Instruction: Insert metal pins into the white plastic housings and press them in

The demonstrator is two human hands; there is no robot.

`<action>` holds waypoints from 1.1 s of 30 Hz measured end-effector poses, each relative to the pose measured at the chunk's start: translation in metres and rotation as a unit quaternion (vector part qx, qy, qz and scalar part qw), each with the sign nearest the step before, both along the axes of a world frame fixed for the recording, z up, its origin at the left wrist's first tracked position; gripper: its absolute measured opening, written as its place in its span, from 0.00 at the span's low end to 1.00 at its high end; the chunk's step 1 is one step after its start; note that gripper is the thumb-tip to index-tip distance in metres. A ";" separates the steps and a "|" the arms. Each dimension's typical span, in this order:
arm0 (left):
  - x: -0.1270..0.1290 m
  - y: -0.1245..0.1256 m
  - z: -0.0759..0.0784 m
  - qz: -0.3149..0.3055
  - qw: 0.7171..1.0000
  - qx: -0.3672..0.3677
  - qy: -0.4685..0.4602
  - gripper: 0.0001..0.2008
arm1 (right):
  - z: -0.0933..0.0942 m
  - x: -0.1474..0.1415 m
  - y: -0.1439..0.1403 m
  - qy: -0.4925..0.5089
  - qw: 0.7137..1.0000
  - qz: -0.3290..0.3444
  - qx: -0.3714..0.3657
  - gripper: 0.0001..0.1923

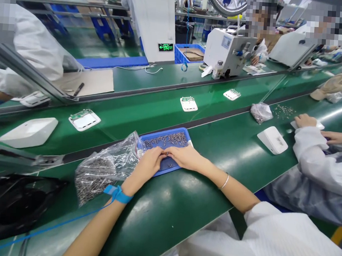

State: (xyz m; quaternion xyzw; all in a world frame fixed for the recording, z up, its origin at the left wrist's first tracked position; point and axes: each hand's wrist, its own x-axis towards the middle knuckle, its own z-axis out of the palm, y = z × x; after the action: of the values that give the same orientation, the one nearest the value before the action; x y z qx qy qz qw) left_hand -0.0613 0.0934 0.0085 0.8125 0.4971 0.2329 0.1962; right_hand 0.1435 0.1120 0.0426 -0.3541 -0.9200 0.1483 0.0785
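Head view, looking down on a green desk (164,217). Left hand (146,166) and right hand (185,157) meeting fingertip to fingertip over a blue tray (185,133). Fingers of both curled in tight at one spot, pinching something too small to make out. Screws (167,139) scattered along the tray's far half. Clear bag (106,166) packed with more screws, just left of the tray and touching it, right beside the left hand. Blue strap (118,194) round the left wrist, cord trailing off toward the near left. Thin bangle (225,181) on the right wrist. Black bag (13,203) lying far left. White cases (84,119) spaced along the belt beyond the tray. To the right, a co-worker's hands (304,121) in white sleeves, near a white box (272,139) and a small bag (260,112).
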 end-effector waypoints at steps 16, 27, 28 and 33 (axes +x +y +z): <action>0.004 -0.003 0.007 0.009 0.996 -0.057 -0.071 0.14 | -0.001 0.008 0.007 0.016 1.000 0.011 0.007 0.07; 0.010 -0.009 0.012 0.077 0.978 -0.098 -0.168 0.16 | -0.007 0.008 0.007 0.027 0.998 -0.039 0.044 0.15; 0.012 -0.011 0.013 0.081 0.974 -0.104 -0.183 0.17 | -0.006 0.007 0.006 0.033 0.997 -0.048 0.047 0.15; 0.024 -0.026 0.015 0.087 0.950 -0.132 -0.269 0.21 | 0.003 0.007 -0.005 0.064 0.993 -0.082 0.058 0.15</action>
State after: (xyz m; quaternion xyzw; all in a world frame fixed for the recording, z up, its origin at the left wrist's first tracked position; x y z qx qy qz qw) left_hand -0.0375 0.0671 0.0232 0.6400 0.5208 0.3911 0.4077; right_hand 0.1502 0.1074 0.0455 -0.4128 -0.8882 0.1098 0.1695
